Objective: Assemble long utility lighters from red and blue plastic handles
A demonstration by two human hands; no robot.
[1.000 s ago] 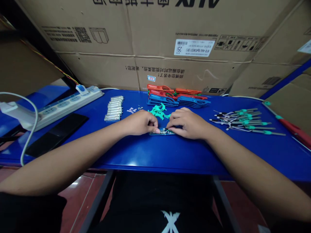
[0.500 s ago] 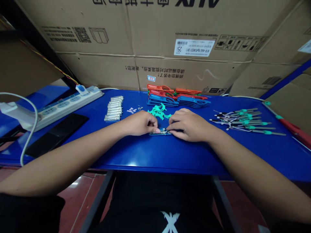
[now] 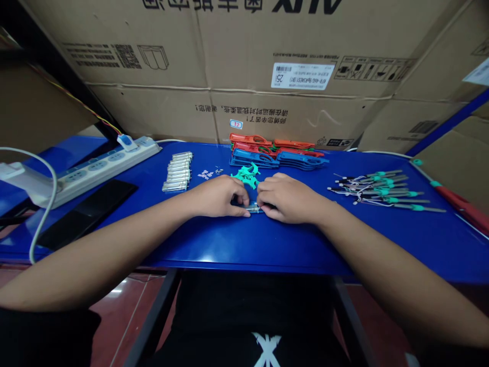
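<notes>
Between my fingertips, low over the blue tabletop, is a small blue plastic shell (image 3: 252, 209) with a clear and silvery part lying in it. My left hand (image 3: 221, 196) is closed on its left end, thumb along the near side. My right hand (image 3: 286, 200) pinches the right end, fingers curled over it and hiding most of that end. Just beyond the hands lies a heap of mint-green plastic clips (image 3: 247, 176). Behind that are stacked blue shells (image 3: 255, 159) and red shells (image 3: 250, 140).
Clear tube-like parts (image 3: 179, 172) lie in a row at left, near tiny white pieces (image 3: 206, 174) and little metal pins (image 3: 218, 171). A power strip (image 3: 103, 171) and black phone (image 3: 89, 211) are farther left. Metal rods with green collars and wires (image 3: 385, 189) lie right. A cardboard box (image 3: 229, 61) stands behind.
My right hand has shifted slightly left, closer to my left hand. The fingers of both hands now cover more of the blue shell.
</notes>
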